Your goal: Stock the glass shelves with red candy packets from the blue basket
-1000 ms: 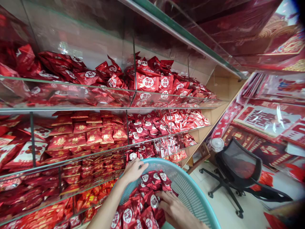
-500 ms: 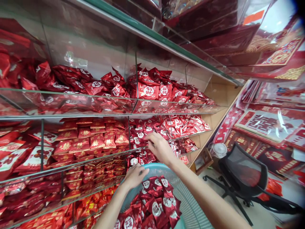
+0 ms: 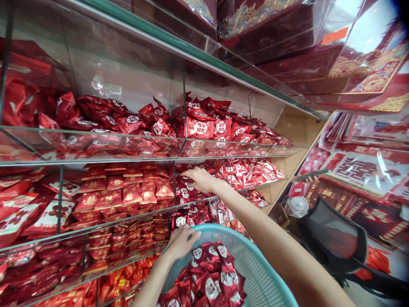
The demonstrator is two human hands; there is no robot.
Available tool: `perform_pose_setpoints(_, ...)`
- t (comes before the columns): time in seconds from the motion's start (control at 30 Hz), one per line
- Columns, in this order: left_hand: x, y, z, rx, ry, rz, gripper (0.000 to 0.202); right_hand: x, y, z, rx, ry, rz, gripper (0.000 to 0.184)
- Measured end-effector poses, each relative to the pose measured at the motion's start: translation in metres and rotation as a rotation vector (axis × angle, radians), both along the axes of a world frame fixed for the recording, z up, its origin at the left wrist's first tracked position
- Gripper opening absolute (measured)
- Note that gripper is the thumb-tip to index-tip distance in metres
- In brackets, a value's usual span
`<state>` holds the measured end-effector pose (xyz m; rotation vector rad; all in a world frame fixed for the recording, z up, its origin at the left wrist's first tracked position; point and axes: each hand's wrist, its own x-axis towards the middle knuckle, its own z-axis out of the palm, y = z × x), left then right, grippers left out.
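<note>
My left hand [image 3: 183, 242] is closed on the far rim of a turquoise plastic basket [image 3: 275, 273], with the thumb on the inner side. Inside the basket lies a heap of dark red candy packets [image 3: 211, 286] with white round labels. My right hand [image 3: 200, 180] reaches over the basket into a shelf compartment, its fingers stretched out over similar red packets [image 3: 185, 192]. It looks open. I see no packet held in it, though the fingertips partly blend with the packets.
Glass shelves [image 3: 153, 160] with upright dividers hold many red packets, including gold-printed ones [image 3: 110, 198] on the left. Boxes [image 3: 287, 51] overhang at upper right. Another person's hand [image 3: 311, 178] holds a flat dark object at right, above a black office chair [image 3: 335, 230].
My right hand has moved left and slightly up, deeper into the compartment. My left hand stays on the rim. Another person's hand with a flat object has appeared at the right.
</note>
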<state>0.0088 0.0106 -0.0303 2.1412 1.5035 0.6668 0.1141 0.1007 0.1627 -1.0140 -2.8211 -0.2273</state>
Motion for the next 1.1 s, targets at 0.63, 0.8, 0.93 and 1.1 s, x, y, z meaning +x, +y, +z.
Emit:
perform_pose_setpoints(0.63,0.0,0.001,-0.002,0.015,0.007,-0.02,0.054,0.022,-0.043,0.013,-0.054,0.525,0.077,0.05)
perform_pose_setpoints(0.8,0.001,0.002,-0.001,0.018,0.031,-0.019,0.052,0.057,-0.108,-0.012,-0.147,0.661,0.031,0.047)
perform_pose_setpoints(0.93,0.0,0.002,0.0,0.013,0.015,-0.037,0.052,0.084,-0.141,-0.075,-0.235,0.696,-0.247,0.046)
perform_pose_setpoints(1.1,0.001,0.002,0.0,0.009,0.019,-0.033,0.052,0.098,-0.174,-0.153,-0.367,0.479,-0.565,0.044)
